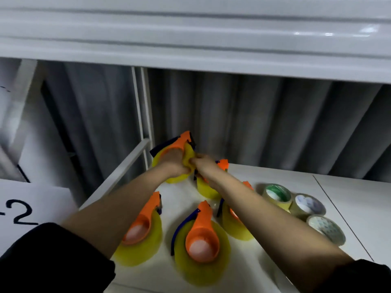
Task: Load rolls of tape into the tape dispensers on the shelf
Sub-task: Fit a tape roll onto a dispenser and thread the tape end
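At the back left of the white shelf (275, 178), my left hand (174, 163) grips an orange tape dispenser (182, 140) with a yellow tape roll (188, 157) in it. My right hand (203, 163) pinches the yellow roll's edge right beside the left hand. Several more orange dispensers with yellow rolls lie on the shelf: one front left (146, 218), one front middle (201, 233), and two partly hidden under my right forearm (223, 164) (234, 220). Three loose tape rolls sit at the right: (277, 195), (309, 205), (325, 229).
A white upper shelf (190, 39) overhangs the work area. Grey curtain folds (254, 123) hang behind. A white rail (127, 166) borders the shelf's left side, with a white upright post (143, 115) at the back. A white sign with a "2" (23, 212) is at the left.
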`<action>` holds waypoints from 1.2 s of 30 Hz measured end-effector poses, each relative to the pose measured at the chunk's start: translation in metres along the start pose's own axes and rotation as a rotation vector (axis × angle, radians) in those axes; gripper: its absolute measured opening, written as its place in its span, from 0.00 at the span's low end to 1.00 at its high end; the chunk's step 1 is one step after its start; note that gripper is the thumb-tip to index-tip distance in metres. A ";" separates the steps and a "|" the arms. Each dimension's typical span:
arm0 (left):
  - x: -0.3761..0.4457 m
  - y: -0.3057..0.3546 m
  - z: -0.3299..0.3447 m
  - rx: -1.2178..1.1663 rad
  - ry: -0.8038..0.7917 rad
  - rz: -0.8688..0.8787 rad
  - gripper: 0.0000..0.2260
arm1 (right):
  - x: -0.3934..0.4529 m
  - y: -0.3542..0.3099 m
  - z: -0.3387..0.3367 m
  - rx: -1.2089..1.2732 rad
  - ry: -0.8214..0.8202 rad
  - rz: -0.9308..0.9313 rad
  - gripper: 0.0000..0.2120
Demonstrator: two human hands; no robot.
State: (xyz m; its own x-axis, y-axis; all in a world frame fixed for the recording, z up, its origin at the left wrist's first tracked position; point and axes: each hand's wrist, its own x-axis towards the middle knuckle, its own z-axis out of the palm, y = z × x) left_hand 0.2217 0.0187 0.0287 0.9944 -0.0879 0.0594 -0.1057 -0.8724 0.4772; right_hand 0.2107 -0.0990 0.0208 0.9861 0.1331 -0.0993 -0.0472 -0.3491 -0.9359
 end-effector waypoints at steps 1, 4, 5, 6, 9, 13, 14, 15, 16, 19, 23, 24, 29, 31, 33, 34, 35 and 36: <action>0.005 -0.007 0.006 0.041 0.015 -0.017 0.45 | 0.009 0.006 0.008 0.000 0.003 0.015 0.08; 0.015 -0.018 0.020 0.168 0.016 -0.061 0.29 | 0.015 0.012 0.022 0.058 -0.023 0.063 0.18; 0.016 -0.021 0.024 0.196 0.000 -0.073 0.28 | 0.013 0.014 0.024 0.077 -0.051 0.092 0.18; 0.018 -0.024 0.028 0.222 -0.019 -0.080 0.27 | 0.013 0.016 0.026 0.084 -0.093 0.125 0.17; 0.021 -0.034 0.038 0.291 -0.077 -0.116 0.23 | 0.020 0.025 0.030 0.004 -0.167 0.166 0.18; 0.025 -0.044 0.051 0.380 -0.122 -0.134 0.14 | 0.027 0.036 0.044 -0.022 -0.163 0.191 0.19; 0.026 -0.047 0.054 0.398 -0.139 -0.142 0.12 | 0.027 0.038 0.045 0.011 -0.162 0.205 0.19; 0.027 -0.049 0.056 0.409 -0.151 -0.149 0.11 | 0.028 0.039 0.046 0.045 -0.163 0.220 0.18; 0.028 -0.052 0.058 0.412 -0.158 -0.148 0.11 | 0.028 0.039 0.047 0.079 -0.165 0.241 0.18; 0.031 -0.056 0.063 0.368 -0.142 -0.158 0.16 | 0.026 0.042 0.049 0.134 -0.176 0.267 0.19; 0.032 -0.058 0.069 0.346 -0.144 -0.165 0.19 | 0.026 0.047 0.051 0.187 -0.176 0.273 0.18; 0.033 -0.059 0.071 0.348 -0.138 -0.165 0.19 | 0.026 0.047 0.050 0.197 -0.176 0.274 0.16; 0.034 -0.058 0.081 0.361 -0.099 -0.216 0.19 | 0.028 0.051 0.049 0.219 -0.157 0.286 0.11; 0.032 -0.057 0.085 0.358 -0.082 -0.228 0.19 | 0.030 0.055 0.050 0.216 -0.149 0.287 0.11; 0.032 -0.059 0.088 0.386 -0.088 -0.209 0.16 | 0.031 0.057 0.052 0.208 -0.139 0.302 0.11; 0.031 -0.060 0.090 0.419 -0.090 -0.200 0.16 | 0.031 0.057 0.052 0.202 -0.136 0.313 0.11; 0.031 -0.060 0.091 0.448 -0.087 -0.197 0.17 | 0.031 0.058 0.054 0.196 -0.139 0.323 0.11; 0.030 -0.061 0.093 0.459 -0.081 -0.196 0.18 | 0.031 0.059 0.055 0.184 -0.144 0.332 0.11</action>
State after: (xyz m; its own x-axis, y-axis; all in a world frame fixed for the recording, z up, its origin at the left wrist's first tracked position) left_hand 0.2589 0.0249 -0.0804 0.9945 0.0776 -0.0700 0.0803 -0.9961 0.0367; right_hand 0.2295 -0.0647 -0.0564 0.8809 0.1742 -0.4401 -0.3996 -0.2247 -0.8887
